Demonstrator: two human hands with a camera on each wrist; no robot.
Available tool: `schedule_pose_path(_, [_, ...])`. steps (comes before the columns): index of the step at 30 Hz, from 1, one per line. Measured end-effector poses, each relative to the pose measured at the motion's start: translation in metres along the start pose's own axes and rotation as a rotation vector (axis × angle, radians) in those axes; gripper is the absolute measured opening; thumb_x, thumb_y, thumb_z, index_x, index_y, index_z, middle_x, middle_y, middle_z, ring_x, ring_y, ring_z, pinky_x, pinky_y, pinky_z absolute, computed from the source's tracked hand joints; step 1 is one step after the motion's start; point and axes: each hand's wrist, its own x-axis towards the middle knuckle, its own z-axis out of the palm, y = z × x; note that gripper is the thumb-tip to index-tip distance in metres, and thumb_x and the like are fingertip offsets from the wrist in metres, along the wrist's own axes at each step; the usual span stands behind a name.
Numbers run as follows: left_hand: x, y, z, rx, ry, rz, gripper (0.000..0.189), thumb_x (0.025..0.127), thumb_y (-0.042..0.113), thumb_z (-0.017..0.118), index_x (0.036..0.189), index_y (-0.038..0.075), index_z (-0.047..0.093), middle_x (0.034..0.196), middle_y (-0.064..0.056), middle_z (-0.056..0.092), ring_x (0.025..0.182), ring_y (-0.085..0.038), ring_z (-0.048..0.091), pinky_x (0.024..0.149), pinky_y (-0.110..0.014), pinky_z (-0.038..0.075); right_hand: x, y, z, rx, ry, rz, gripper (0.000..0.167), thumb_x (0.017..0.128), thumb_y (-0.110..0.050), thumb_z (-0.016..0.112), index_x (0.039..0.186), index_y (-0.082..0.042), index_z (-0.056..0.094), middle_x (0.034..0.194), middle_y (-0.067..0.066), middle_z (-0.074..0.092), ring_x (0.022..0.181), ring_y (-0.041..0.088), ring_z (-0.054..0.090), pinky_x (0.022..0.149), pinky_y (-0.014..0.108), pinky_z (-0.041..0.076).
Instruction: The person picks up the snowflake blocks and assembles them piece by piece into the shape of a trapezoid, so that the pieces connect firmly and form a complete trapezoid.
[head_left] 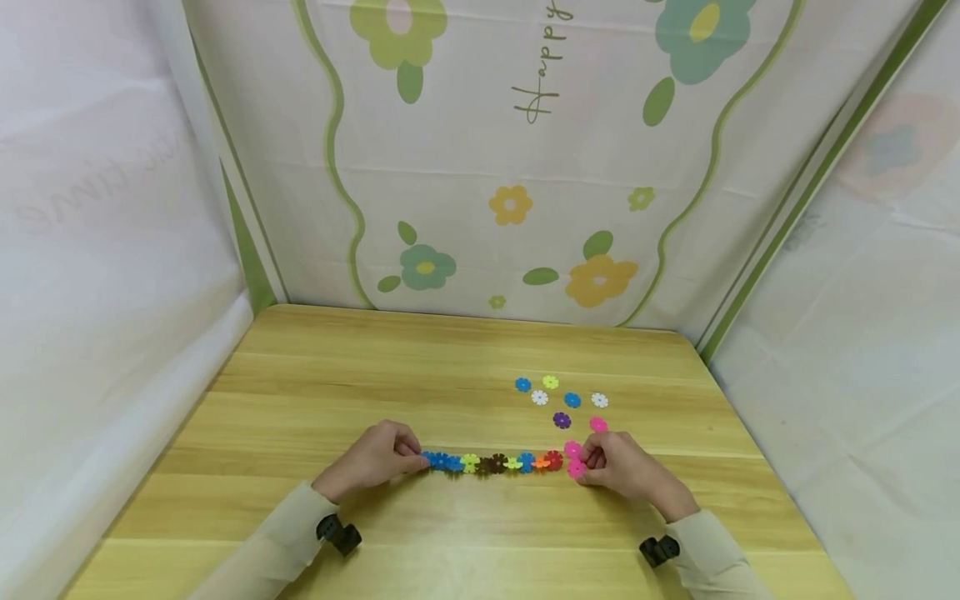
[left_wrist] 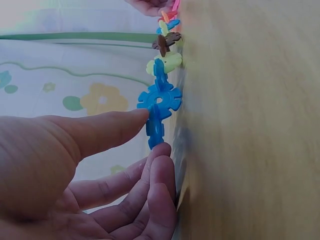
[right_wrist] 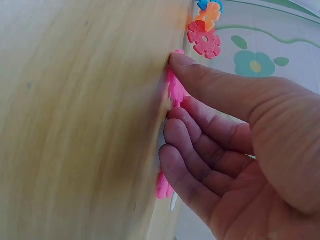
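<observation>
Along the lower centre of the head view, a chain of interlocked plastic flower discs (head_left: 498, 463) in a line over the wood-grain tabletop (head_left: 420, 550) — from left to right blue, yellow-green, brown, yellow-green, blue, orange and red. With the left hand (head_left: 375, 457), at lower left of centre, pinches the blue end between thumb and fingertips. In the left wrist view, thumb tip against the blue end from the left, fingers bent beneath, and the rest of the chain away toward the top.

At lower right of centre, just beyond the red end disc (head_left: 553, 460), the right hand (head_left: 626, 465), thumb and fingers bent in a pinch on a pink flower disc (head_left: 576, 469). Right above, at the same fingertips, another pink disc (head_left: 572, 450); cannot tell whether joined to the first. In the right wrist view, a visible gap between pink and red.

Farther up, right of centre, a loose scatter: blue discs (head_left: 572, 400), a yellow disc (head_left: 551, 382), white discs (head_left: 599, 400), a purple disc (head_left: 562, 420) and, just above the right hand, a third pink disc (head_left: 597, 424). On both forearms, beige sleeves (head_left: 281, 533) and black wrist cameras (head_left: 341, 536). Across the top, a white curtain (head_left: 457, 142) with printed flowers and sideways "Happy" lettering.
</observation>
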Motion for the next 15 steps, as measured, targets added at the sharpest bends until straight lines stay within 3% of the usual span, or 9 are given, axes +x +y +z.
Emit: schedule_pose_path(15, [0.0009, -0.0006, -0.0032, -0.028, 0.003, -0.024, 0.024, 0.095, 0.022, 0.081, 0.107, 0.002, 0.075, 0.093, -0.005, 0.074, 0.081, -0.02, 0.068, 0.068, -0.031, 0.056, -0.0007, 0.0024, -0.0018, -0.008, -0.005, -0.012, 0.022, 0.088, -0.022, 0.088, 0.096, -0.012, 0.069, 0.085, -0.006, 0.065, 0.076, 0.007, 0.057, 0.069, 0.021, 0.053])
